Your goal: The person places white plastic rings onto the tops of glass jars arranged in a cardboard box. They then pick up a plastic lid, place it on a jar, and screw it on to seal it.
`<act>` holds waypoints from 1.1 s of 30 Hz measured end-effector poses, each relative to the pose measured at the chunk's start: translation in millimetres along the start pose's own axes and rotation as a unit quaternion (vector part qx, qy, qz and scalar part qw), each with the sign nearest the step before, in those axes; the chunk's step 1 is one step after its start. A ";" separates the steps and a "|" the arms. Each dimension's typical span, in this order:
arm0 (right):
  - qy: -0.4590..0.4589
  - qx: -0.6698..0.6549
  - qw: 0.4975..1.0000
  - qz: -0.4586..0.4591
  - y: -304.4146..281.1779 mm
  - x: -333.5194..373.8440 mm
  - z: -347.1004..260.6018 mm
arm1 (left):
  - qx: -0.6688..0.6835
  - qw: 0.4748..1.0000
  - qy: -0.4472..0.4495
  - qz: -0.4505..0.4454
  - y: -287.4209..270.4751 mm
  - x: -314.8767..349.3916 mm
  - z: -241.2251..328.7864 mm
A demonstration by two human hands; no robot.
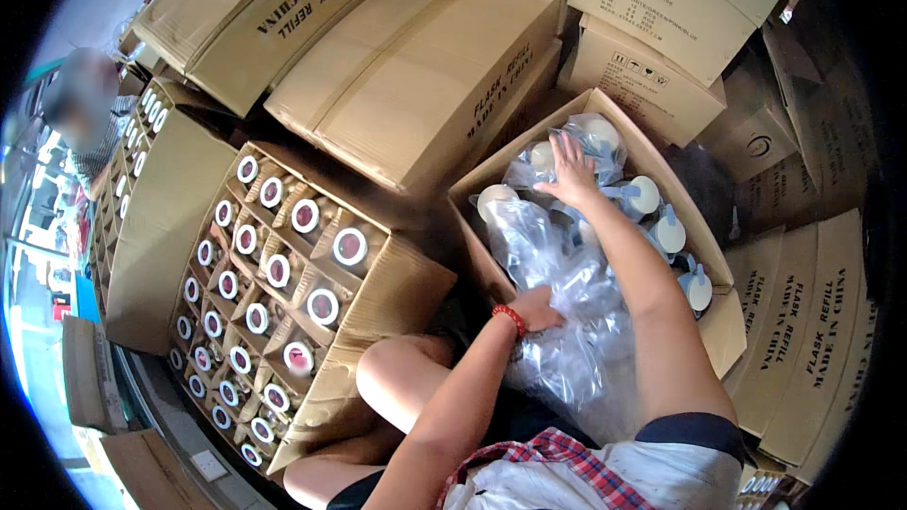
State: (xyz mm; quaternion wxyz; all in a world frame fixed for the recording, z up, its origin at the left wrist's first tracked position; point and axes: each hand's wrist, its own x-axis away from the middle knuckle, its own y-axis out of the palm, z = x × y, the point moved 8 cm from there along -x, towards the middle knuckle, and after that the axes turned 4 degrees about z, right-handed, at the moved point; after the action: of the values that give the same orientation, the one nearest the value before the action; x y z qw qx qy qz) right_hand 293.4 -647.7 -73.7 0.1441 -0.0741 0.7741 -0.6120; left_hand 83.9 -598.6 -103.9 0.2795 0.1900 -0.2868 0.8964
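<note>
My left hand, with a red beaded bracelet at its wrist, is closed on a bunch of clear plastic bags that lies across my lap and over the near side of an open carton. Further in, my right hand reaches into the carton with its fingers spread, resting on a plastic-wrapped flask in the far corner. Several pale flasks with handles stand in this carton, among them one flask along the right wall. The loose bags cover part of the carton's contents.
To my left stands a carton with cardboard dividers holding several round-mouthed flask refills. A large closed carton lies ahead, and stacked boxes rise behind. Flattened cardboard leans at the right. A person is at the far left.
</note>
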 end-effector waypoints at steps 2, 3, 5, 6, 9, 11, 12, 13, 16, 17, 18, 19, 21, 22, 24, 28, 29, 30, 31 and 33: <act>-0.002 -0.017 0.999 -0.036 45.5 -13.1 15.3 | 0.066 0.994 0.084 -0.030 5.4 0.1 10.8; -0.023 -0.048 0.997 -0.054 60.0 -19.3 22.6 | 0.067 0.994 0.076 -0.028 2.5 0.4 13.1; -0.068 -0.088 0.994 0.008 75.9 -37.0 65.2 | 0.065 0.995 0.073 -0.023 -2.4 -3.0 27.4; -0.036 -0.230 0.972 0.033 65.1 -38.2 40.1 | 0.107 0.986 0.121 0.049 -4.5 -1.8 12.0; -0.092 -0.123 0.972 0.175 14.2 -44.2 57.7 | 0.108 0.994 0.016 0.024 -29.8 12.8 29.8; -0.027 -0.005 0.988 0.155 9.8 -54.2 98.8 | 0.075 0.993 0.034 0.086 -27.2 3.1 27.3; 0.057 0.047 0.988 0.133 33.2 -57.1 136.7 | 0.068 0.992 0.052 0.095 -23.6 -4.3 27.8; 0.077 0.040 0.995 0.047 61.6 -59.0 168.4 | 0.087 0.987 0.069 0.115 -29.2 -3.3 32.2; 0.093 0.024 0.995 0.007 58.2 -51.4 126.5 | 0.098 0.982 0.009 0.158 -40.7 9.3 14.7; 0.102 0.033 0.994 0.007 55.8 -54.2 124.2 | 0.096 0.981 0.006 0.171 -41.9 8.1 12.5; 0.100 -0.011 0.995 0.017 55.1 -63.6 135.1 | 0.093 0.979 0.008 0.180 -44.5 6.8 15.4; 0.100 -0.056 0.993 0.029 50.1 -76.0 149.4 | 0.086 0.971 0.023 0.224 -52.6 7.7 20.4; 0.055 -0.169 0.983 0.032 37.9 -79.4 136.6 | 0.076 0.946 0.043 0.312 -67.6 14.9 25.4; 0.012 -0.237 0.971 0.026 24.6 -71.1 113.5 | 0.123 0.942 0.017 0.311 -68.5 13.2 13.9; -0.058 -0.352 0.932 -0.064 -21.9 -37.5 43.6 | 0.147 0.895 0.071 0.415 -91.7 32.8 16.6; -0.159 -0.372 0.880 -0.247 -105.2 76.4 -75.0 | 0.156 0.876 0.169 0.423 -94.2 44.8 22.6; -0.143 -0.359 0.873 -0.297 -94.9 87.0 -74.8 | 0.150 0.880 0.209 0.399 -95.0 47.9 33.6; -0.164 -0.452 0.825 -0.298 -109.0 93.8 -77.3 | 0.145 0.882 0.248 0.374 -95.6 51.5 44.8; -0.125 -0.481 0.820 -0.285 -111.8 95.5 -72.0 | 0.158 0.885 0.236 0.370 -98.7 54.7 44.6; -0.034 -0.533 0.806 -0.256 -109.9 110.8 -51.2 | 0.191 0.891 0.212 0.352 -93.0 60.3 43.0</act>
State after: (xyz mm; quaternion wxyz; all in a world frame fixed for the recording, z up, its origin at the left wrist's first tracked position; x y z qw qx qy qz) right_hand 165.5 -658.9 28.8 -0.0534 -0.3558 0.9259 -0.1153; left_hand 101.9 -538.5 -2.9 -0.0420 -0.0680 -0.0918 0.9926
